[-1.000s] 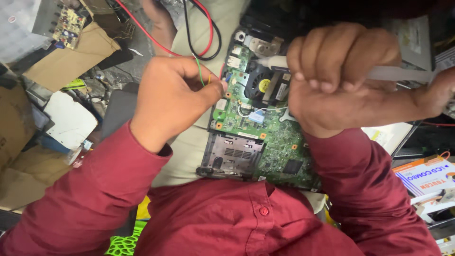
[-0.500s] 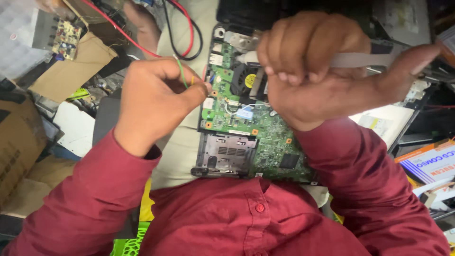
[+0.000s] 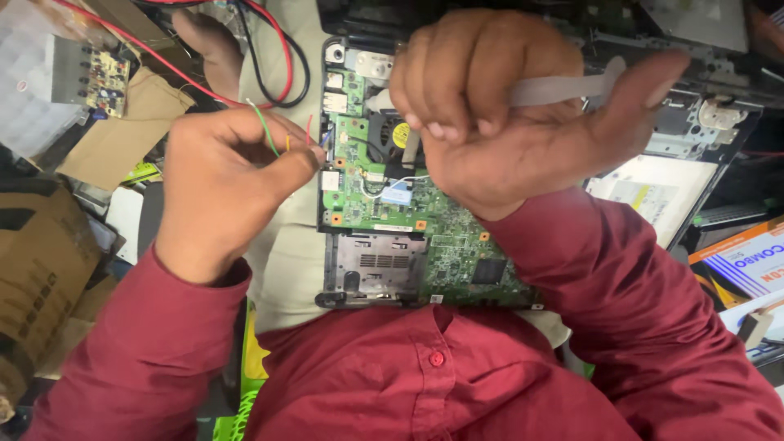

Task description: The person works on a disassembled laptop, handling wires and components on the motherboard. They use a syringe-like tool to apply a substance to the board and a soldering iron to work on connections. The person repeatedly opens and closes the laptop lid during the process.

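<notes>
My left hand pinches thin green, yellow and red wires at the left edge of the green laptop circuit board on my lap. Right hand, fingers curled tight round a flat grey plastic tool, hovers over the board's far part.

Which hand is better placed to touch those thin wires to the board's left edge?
Left, likely. The left hand already pinches the thin wires right beside the green circuit board. The right hand is closed around a grey tool above the board.
</notes>
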A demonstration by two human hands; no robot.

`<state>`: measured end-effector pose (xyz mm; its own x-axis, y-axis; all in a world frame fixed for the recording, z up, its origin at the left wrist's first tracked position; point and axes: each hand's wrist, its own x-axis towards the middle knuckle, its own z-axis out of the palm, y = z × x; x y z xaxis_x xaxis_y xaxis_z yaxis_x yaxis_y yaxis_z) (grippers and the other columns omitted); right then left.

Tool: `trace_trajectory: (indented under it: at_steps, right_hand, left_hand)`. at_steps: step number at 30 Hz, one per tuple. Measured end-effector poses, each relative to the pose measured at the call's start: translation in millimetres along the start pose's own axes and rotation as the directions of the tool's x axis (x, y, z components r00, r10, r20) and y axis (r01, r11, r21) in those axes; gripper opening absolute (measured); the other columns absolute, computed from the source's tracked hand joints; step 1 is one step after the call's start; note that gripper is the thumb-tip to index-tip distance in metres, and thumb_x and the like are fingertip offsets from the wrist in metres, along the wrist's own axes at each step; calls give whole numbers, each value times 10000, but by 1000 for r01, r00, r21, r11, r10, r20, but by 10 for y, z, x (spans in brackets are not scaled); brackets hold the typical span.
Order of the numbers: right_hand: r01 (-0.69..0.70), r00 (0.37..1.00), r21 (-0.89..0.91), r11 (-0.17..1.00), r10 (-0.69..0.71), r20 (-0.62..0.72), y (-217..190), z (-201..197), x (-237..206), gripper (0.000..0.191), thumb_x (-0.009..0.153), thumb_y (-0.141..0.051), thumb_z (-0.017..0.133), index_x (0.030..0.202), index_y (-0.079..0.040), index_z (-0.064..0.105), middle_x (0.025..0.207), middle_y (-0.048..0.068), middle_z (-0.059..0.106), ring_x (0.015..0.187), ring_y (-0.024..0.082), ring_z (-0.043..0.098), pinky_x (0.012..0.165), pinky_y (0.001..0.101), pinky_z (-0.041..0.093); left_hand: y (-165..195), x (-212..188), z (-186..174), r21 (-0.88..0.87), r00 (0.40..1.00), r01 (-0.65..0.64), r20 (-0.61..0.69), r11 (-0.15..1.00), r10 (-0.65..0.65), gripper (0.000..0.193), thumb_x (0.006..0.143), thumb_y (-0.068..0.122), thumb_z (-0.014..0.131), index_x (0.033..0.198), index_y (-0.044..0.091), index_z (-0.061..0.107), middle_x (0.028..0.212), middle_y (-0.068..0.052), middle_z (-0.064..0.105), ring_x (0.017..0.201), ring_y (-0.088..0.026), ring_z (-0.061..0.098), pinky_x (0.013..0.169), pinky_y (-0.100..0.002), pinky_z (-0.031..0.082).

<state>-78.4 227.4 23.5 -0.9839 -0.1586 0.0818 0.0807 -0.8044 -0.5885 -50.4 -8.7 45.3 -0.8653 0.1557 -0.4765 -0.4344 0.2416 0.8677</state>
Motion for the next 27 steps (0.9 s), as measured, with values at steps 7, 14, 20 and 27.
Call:
trace_trajectory:
  at_steps: [7,14,20,27]
  right_hand:
    - [37,998,-27,999,-35,50,-50,-86,-33,906,839,-873,51,714,-41,387,631,145,483,534,236,401,516,357,329]
    - [51,976,-44,998,-41,214,-73,-382,-128,844,861,-830,144,751,-46,439,734,132,533,639,248,462,649,370,372]
    - [37,987,104,994,-53,152,44,-518,-259,740,881,-794,245,706,-83,357,654,111,443,599,224,414,632,344,322]
    - [38,997,230,973,-54,64,341,-641,-262,590,1017,-623,386,700,-129,329,602,49,376,592,186,395,639,335,310]
  left_hand:
    - [69,23,73,121,992,-126,17,985,124,106,886,-58,782,870,-23,684,1000,-87,733,928,-127,687,866,-265,555]
    - [169,-1,244,230,983,-174,-22,958,184,88,842,-86,727,858,-19,672,1068,-117,713,997,-149,655,932,-279,512]
    - [182,-31,353,231,986,-135,-62,964,153,73,862,-78,711,862,-9,688,1094,-117,725,997,-145,684,893,-268,526]
    - [222,-93,420,327,983,-173,-8,929,186,79,845,-91,715,892,-31,695,1082,-124,721,1009,-154,692,879,-251,538]
